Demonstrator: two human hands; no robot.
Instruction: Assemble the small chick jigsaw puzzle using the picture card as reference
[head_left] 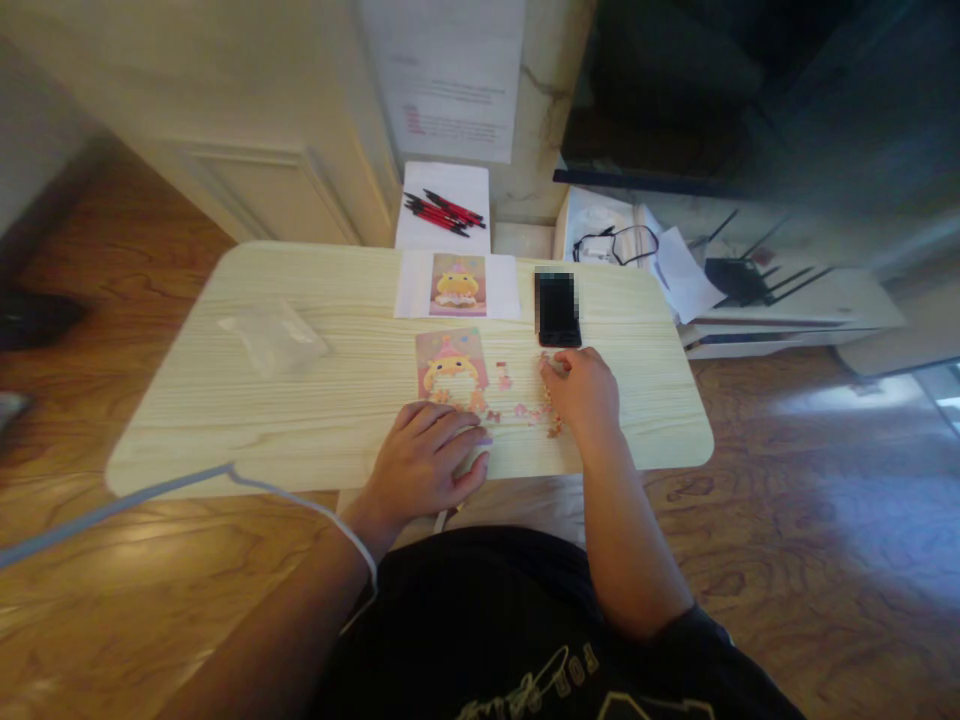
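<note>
A partly assembled jigsaw puzzle [450, 350] of a yellow cartoon character in a pink hat lies on the table, with a pale gap in its lower middle. My left hand [427, 460] rests palm down over the puzzle's lower edge, fingers spread, hiding that part. Loose puzzle pieces [532, 411] are scattered to the right of the puzzle, several of them in a small heap beside my right hand [589, 392]. Thumb and fingers of that hand are pinched together at a puzzle piece [545, 358], mostly covered. Above the puzzle, a printed reference picture [458, 286] shows the same character.
A black phone [559, 308] lies beyond my right hand. On the table's left is a clear plastic bag [276, 338]. Red-and-black pens [444, 213] lie on white paper behind the table. A pale cord [300, 496] loops to my left wrist. A router [739, 282] stands at the right.
</note>
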